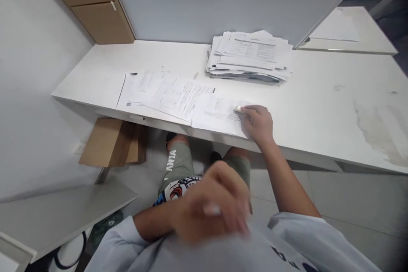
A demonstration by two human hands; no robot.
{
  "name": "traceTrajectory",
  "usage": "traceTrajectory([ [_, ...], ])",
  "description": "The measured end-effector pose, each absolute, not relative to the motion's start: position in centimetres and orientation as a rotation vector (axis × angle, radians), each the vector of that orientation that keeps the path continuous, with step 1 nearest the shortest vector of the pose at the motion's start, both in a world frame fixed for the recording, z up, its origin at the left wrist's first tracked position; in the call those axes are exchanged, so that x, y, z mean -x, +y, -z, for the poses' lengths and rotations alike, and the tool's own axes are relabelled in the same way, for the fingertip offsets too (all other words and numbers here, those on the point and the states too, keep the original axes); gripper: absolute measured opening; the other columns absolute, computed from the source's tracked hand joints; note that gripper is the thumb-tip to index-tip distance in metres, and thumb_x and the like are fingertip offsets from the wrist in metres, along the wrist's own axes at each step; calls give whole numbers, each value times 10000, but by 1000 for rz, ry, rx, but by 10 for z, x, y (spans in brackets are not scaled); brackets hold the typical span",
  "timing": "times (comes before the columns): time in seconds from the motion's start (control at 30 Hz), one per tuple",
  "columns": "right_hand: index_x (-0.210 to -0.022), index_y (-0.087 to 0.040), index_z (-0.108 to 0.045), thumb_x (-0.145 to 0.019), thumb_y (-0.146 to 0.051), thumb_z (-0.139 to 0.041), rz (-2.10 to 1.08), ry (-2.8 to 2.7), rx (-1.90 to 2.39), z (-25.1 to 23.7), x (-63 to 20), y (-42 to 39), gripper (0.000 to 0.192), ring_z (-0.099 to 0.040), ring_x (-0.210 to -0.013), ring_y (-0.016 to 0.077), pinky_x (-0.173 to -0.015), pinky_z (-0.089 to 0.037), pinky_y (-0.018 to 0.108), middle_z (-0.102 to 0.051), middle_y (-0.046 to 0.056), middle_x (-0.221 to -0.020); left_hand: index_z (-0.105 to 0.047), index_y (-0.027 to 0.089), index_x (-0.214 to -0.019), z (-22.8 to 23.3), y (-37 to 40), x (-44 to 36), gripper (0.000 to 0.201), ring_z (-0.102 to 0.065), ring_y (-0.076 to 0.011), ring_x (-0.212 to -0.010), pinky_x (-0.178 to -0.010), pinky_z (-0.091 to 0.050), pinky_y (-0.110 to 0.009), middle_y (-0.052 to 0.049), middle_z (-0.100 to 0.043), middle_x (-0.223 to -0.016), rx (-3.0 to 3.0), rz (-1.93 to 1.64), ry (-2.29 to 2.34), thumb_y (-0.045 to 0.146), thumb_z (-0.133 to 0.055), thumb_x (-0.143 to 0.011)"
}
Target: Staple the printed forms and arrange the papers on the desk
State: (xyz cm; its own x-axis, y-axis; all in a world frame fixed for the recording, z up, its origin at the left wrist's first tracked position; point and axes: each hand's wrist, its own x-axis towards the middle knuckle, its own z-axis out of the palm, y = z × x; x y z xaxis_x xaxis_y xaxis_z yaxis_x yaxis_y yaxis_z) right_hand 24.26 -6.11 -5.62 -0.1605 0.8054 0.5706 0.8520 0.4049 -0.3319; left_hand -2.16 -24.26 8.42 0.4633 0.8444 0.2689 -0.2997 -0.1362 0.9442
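Observation:
My right hand rests at the right side of a printed sheet. Its fingers pinch a small, whitish, rounded object whose kind I cannot make out, just above an oval stamp mark. My left hand is raised in front of my chest, close to the camera and away from the desk. Motion blurs it; its fingers look bent, but whether they hold anything is unclear. More printed papers overlap to the left of that sheet, along the desk's front edge.
A thick, uneven stack of papers stands at the back of the white desk, against a pale panel. Brown cabinet doors are at the back left. An open cardboard box sits below the desk.

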Motion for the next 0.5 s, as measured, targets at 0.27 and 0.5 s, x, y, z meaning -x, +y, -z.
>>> traceTrajectory([
  [0.27, -959, -206, -660, -861, -206, -508, 110, -2040, 1609, 50, -230, -57, 181, -554, -927, 271, -740, -437, 383, -617, 104, -986, -462, 88, -1362, 154, -180, 99, 479, -401, -328, -1355, -1140, -275, -463, -219, -463, -1423, -1162, -427, 2007, 237, -461, -907],
  [0.5, -1055, -198, -630, -895, -185, -454, 65, -2006, 1575, 43, -227, -60, 238, -558, -1011, 284, -865, -434, 437, -611, 121, -1057, -339, 87, -1465, 197, -179, 115, 586, -388, -298, -1386, -1135, -296, -383, -210, -384, -1506, -1260, -271, 2014, 339, -450, -948],
])
